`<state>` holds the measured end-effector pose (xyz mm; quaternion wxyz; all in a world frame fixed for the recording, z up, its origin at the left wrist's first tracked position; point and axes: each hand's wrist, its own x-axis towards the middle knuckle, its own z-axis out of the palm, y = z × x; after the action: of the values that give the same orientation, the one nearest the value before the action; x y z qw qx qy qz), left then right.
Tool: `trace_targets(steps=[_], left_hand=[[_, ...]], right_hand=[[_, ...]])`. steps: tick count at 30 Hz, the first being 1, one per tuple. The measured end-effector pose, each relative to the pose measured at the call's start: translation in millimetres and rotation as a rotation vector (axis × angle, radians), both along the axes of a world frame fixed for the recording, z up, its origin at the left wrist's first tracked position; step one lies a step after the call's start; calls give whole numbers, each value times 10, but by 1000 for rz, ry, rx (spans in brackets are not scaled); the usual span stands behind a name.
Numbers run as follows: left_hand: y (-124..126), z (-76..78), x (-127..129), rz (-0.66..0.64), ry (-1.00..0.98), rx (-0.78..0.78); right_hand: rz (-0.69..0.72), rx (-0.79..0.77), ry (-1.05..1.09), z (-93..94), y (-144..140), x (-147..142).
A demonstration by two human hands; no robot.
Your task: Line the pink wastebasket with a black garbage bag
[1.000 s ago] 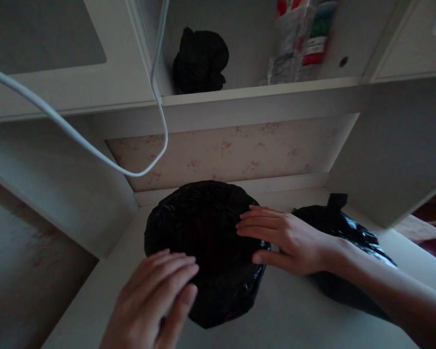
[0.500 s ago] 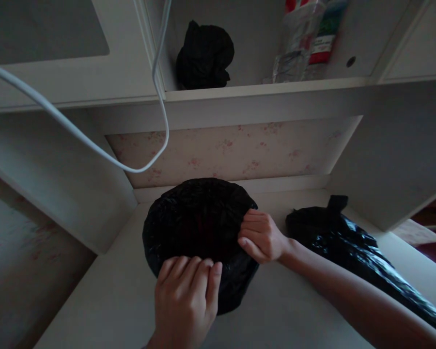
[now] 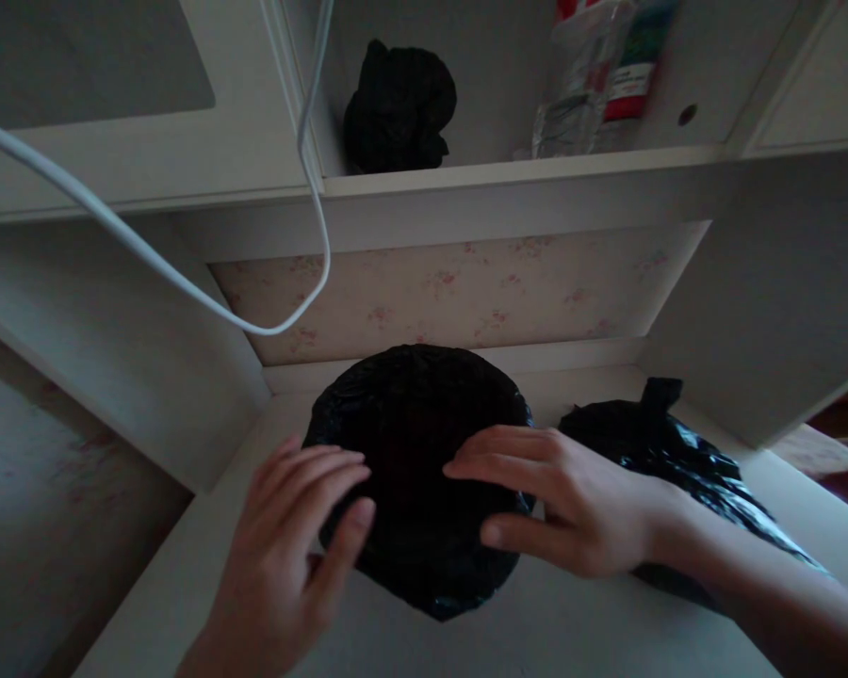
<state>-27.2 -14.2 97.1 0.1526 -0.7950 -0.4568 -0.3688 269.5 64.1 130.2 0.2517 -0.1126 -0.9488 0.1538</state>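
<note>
left hand (image 3: pixel 283 556): fingers spread, palm down | right hand (image 3: pixel 572 499): flat, fingers extended leftward

White desk (image 3: pixel 594 621) bearing black bags (image 3: pixel 424 471)

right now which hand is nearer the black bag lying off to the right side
Right. The right hand lies just beside that black bag; the left hand is across the round bundle.

A dim white desk (image 3: pixel 594 631) stands under a shelf (image 3: pixel 509 174), backed by faded floral wallpaper (image 3: pixel 459 287).
</note>
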Motion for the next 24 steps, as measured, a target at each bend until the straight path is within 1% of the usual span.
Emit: trace_targets(steps=[2,4,6,7,9,11,13,15,18,21,24], left_hand=[[-120,20,345,-62,66,-19],[-147,-9,633,-105,93,-40],[-95,-64,802,-111,122,-98],[-54,-92,834,-97,145,-140],[24,-128,801,-59,218,-227],[76,-127,671,-55,297,-314],[98,-90,491,-101,362,-427],[101,-33,310,-151,399,-563],[86,45,105,-157,415,-724],[55,87,21,-105,411,-804],[16,126,62,-31,423,-799]], right_hand=[[-59,21,-109,-10,168,61],[-101,17,-245,-39,321,86],[-111,0,-360,-72,438,83],[-102,-2,-407,-86,478,78],[-93,11,-487,-103,523,70],[-114,32,-551,-102,523,73],[-133,41,-573,-92,490,85],[-107,38,-568,-86,442,92],[-68,34,-558,-100,376,83],[-84,25,-571,-110,338,55],[-132,-12,-564,-81,296,10]])
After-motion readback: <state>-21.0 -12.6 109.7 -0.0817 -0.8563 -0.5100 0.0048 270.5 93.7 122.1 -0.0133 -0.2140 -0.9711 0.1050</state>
